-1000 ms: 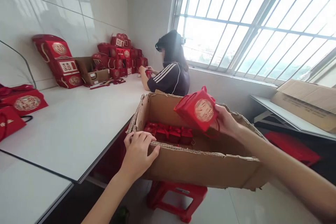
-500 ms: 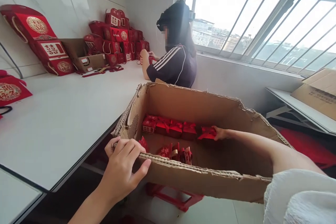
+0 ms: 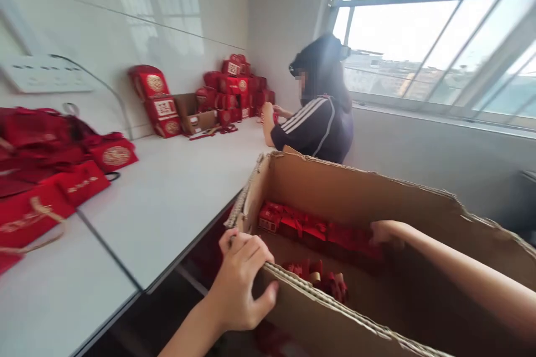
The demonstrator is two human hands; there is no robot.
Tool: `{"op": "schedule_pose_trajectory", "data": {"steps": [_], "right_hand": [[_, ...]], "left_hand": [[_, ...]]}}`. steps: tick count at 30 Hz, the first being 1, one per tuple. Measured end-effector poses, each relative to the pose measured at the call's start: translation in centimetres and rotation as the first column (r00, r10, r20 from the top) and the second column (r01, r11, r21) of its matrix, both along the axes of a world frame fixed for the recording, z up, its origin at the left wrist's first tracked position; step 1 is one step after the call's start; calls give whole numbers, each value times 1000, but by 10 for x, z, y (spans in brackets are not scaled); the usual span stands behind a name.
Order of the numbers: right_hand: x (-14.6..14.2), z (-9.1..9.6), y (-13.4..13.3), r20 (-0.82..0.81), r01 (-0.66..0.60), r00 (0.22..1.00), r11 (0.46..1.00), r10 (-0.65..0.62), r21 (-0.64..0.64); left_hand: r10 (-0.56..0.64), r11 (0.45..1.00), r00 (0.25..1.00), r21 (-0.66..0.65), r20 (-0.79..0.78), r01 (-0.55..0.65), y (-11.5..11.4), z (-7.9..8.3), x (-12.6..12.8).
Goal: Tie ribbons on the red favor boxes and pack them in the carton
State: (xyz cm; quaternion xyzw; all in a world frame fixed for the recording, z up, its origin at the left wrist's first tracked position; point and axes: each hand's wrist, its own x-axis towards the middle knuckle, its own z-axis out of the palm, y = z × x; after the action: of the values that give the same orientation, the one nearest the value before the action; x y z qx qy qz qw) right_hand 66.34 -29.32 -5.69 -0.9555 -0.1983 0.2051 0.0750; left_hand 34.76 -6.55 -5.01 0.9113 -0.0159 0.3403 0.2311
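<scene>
My left hand [image 3: 247,276] is closed over the near left rim of a brown cardboard box [image 3: 330,312], its thumb on the outer wall. Inside, small red gift boxes [image 3: 295,223] with ribbon bows stand in a row along the far wall. At the right end of that row my right hand [image 3: 389,232] has its bent fingers on the last red gift box [image 3: 352,242]; motion blurs the fingertips. Loose red and gold ribbon pieces [image 3: 318,276] lie nearer, against the front wall, partly hidden by the rim.
The white table [image 3: 180,195] runs along the left, with red gift bags [image 3: 46,201] piled on it and stacked red boxes [image 3: 234,89] at the back. A person [image 3: 318,111] in a dark striped-sleeve shirt works at its far end. A barred window [image 3: 419,39] is behind.
The view has turned left, so things appear further right, and the piled gift bags have come into sight. The last gift box looks more in line with the row; my left hand still grips the rim.
</scene>
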Motion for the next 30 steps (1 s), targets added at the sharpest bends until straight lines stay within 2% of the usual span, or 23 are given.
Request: {"op": "schedule_pose_trajectory", "data": {"steps": [2,3,4,5,7,9,11,14,16,18,20,22,24,27,30], "right_hand": [[-11,23,33,-33,-169,985,986,169,-3],[-21,36,52,-39,-286,957,958,287,23],[-36,49,71,-25,-426,903,902,429,76],[-53,64,91,2,-558,827,819,562,133],[-95,93,129,70,-737,670,651,739,182],[-141,119,164,201,-842,533,492,822,223],[-188,138,197,333,-910,402,331,853,250],[-259,150,241,484,-967,204,98,851,235],[-308,148,266,530,-984,96,0,843,179],[-357,142,288,533,-988,36,-52,846,149],[-403,133,309,547,-983,39,-66,836,170],[-440,124,329,566,-972,106,-34,818,231],[-465,113,346,564,-942,197,-6,802,337],[-474,96,357,536,-880,297,10,791,474],[-454,79,347,515,-843,346,19,784,537]], "left_hand": [[24,1000,1000,-15,10,-24,-4,-3,-2],[34,999,999,-16,7,-34,-5,-4,-3],[43,999,999,-17,12,-43,-5,-5,-5],[43,999,999,-10,25,-42,-4,-6,-8],[52,997,998,49,20,-53,1,-6,-20],[102,988,995,118,-7,-100,7,-4,-40],[195,969,981,159,-20,-189,13,0,-67],[358,921,932,141,63,-363,20,10,-113],[452,876,872,92,187,-473,23,16,-144],[527,824,793,43,304,-565,26,21,-174],[602,760,697,-9,390,-650,29,23,-200],[672,689,596,-77,438,-720,33,23,-225],[730,629,512,-152,452,-763,38,22,-247],[789,566,431,-245,438,-787,43,21,-278],[834,512,372,-317,408,-799,49,24,-301]]}}
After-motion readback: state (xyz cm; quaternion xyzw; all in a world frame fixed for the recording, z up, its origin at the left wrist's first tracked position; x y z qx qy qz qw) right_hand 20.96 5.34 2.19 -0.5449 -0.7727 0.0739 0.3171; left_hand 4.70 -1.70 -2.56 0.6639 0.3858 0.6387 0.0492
